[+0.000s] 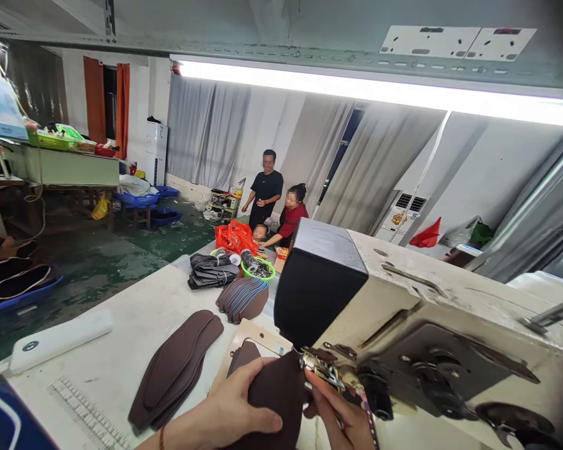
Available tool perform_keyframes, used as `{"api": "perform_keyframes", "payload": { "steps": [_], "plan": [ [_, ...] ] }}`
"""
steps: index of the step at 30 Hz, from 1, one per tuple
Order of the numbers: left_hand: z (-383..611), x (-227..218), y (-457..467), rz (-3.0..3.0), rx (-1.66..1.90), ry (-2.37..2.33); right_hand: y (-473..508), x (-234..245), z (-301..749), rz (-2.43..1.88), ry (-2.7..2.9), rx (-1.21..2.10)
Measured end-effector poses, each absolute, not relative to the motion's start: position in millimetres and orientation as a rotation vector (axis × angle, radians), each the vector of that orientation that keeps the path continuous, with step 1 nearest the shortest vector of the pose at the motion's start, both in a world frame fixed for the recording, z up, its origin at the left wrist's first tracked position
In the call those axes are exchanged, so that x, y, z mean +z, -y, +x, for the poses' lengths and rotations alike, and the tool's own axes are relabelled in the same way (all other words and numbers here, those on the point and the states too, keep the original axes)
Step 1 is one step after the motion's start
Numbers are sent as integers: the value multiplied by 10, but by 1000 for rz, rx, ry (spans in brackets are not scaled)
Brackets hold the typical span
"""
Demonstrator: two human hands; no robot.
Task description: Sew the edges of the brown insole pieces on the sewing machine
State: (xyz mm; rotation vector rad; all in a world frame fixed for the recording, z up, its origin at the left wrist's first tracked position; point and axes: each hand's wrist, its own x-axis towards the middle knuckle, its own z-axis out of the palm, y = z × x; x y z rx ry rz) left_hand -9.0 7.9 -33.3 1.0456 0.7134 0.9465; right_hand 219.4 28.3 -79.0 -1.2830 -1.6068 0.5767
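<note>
A curved dark brown fabric piece (pixel 278 390) is at the needle end of a sewing machine (pixel 389 300), its upper tip close to the metal presser foot (pixel 321 367). My left hand (pixel 232 400) grips it from the left, thumb across its face. At its right edge, just below the presser foot, my right hand (pixel 341 415) has thumb and fingers closed on the fabric. The machine head hides part of the stitching area. Left of my hands lies a stack of similar brown pieces (pixel 176 369).
Farther back on the table (pixel 136 306) are blue-edged brown pieces (pixel 244 299), folded dark fabric (pixel 211 272), a green basket (pixel 263 270) and a red bag (pixel 237 236). A white power bank-like device (pixel 63 340) lies left. Two people (pixel 266 187) are beyond the table, with another partly visible face.
</note>
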Motion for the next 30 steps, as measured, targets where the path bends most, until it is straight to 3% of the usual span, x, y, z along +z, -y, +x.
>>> {"api": "perform_keyframes", "payload": {
  "steps": [12,20,30],
  "plan": [
    [49,-360,-305,985,1057,-780,-288,-796,2180,-1244,1566,647],
    [224,-424,-329,911,1199,-787,-289,-787,2128,-1287,1588,474],
    [272,-307,-236,897,1172,-891,-325,-863,2200,-1245,1590,588]
  ]
}}
